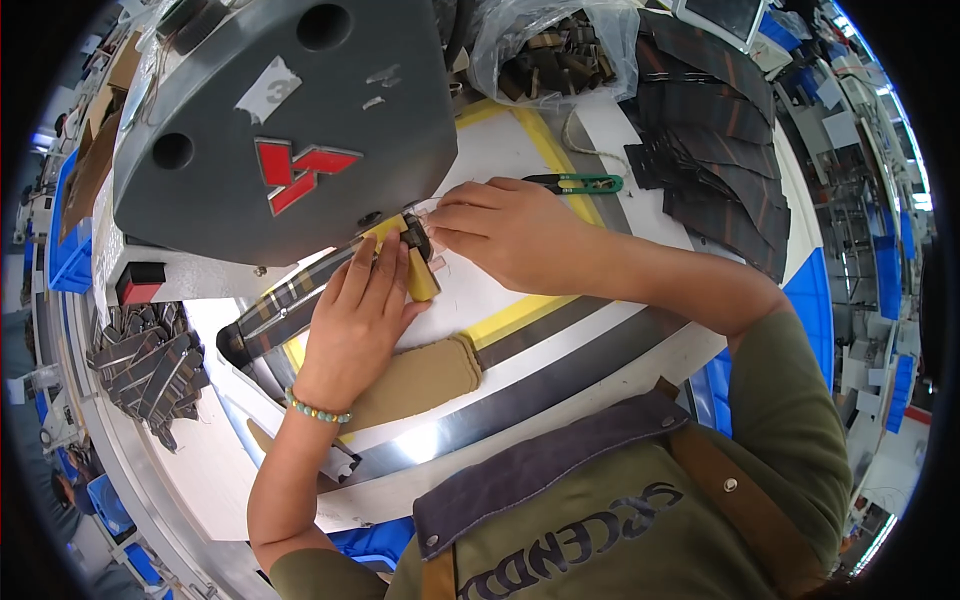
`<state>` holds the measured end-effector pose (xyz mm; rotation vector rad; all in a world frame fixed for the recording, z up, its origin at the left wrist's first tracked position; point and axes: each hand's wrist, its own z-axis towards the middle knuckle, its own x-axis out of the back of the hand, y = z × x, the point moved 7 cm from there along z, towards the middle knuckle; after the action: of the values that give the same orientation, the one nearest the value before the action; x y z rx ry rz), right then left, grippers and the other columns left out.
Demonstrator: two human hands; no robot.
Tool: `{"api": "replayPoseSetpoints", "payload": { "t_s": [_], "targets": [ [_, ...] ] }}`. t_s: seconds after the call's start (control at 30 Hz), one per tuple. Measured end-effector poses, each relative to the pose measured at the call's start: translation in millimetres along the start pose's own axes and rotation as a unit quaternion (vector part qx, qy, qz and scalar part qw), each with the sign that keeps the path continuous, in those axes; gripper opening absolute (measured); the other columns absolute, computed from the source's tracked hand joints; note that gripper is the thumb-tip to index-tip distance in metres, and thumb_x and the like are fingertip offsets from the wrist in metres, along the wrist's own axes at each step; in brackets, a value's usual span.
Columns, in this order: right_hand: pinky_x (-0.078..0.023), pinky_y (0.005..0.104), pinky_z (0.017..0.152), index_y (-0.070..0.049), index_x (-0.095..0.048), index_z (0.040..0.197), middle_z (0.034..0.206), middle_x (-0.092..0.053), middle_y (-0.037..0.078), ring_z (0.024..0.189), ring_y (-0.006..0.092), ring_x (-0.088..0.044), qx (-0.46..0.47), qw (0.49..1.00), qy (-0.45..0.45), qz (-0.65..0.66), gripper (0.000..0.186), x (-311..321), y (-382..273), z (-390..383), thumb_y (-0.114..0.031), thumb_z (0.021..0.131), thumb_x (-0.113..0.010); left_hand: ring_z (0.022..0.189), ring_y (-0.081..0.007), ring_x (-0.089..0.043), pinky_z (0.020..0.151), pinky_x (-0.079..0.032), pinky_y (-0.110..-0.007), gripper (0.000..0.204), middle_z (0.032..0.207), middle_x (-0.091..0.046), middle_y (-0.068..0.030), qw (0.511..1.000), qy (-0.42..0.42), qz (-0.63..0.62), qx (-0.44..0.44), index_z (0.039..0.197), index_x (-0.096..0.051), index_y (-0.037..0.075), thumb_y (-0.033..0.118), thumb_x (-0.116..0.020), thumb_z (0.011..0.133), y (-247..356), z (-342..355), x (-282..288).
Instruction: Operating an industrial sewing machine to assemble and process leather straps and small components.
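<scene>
My left hand [355, 310] lies with fingers extended and close together on a plaid fabric strip [290, 305] and a yellow piece [422, 280] beneath a large grey sewing machine head [280, 120]. My right hand [515, 235] is closed, fingertips pinched beside the small metal parts at the machine's needle area; what they hold is too small to make out. Behind that hand lie green-handled thread snips [590, 183]. A stack of tan cut pieces [420, 380] rests on the white, yellow-taped work surface [500, 130], partly under my left wrist.
Dark plaid pieces [720, 150] are stacked at the right. A clear bag of small pieces [550, 60] sits at the back. A pile of plaid strips [145, 365] lies at the left. Blue bins [70, 255] stand beside the table, with a workshop beyond.
</scene>
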<state>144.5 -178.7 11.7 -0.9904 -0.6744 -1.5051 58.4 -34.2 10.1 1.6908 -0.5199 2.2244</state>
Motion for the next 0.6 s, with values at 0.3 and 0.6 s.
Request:
{"api": "replayPoseSetpoints", "payload": {
  "t_s": [0.3,0.6],
  "targets": [
    [-0.052,0.0424,0.109,-0.002,-0.075,0.126,0.136,-0.073,0.008,0.125,0.0255,-0.066,0.027,0.998,0.014,0.059,0.035,-18.3,-0.5,-7.4,-0.016,0.094,-0.076,0.132,-0.0341,-0.064,0.106,-0.057,-0.044,0.064,0.147,-0.068,-0.0161,0.998,0.021,-0.051,-0.005,0.135,-0.071,-0.003,0.035,-0.084,0.085,-9.1,-2.4,-4.0],
    [-0.051,0.0424,0.110,-0.002,-0.077,0.123,0.133,-0.072,0.007,0.127,0.0251,-0.065,0.013,0.996,0.018,0.086,0.033,-18.3,1.5,-7.8,-0.015,0.092,-0.076,0.136,-0.0360,-0.061,0.108,-0.054,-0.047,0.066,0.144,-0.068,-0.0134,0.994,0.048,-0.093,0.031,0.135,-0.073,0.002,0.034,-0.089,0.080,-15.5,-2.5,2.7]
  ]
}}
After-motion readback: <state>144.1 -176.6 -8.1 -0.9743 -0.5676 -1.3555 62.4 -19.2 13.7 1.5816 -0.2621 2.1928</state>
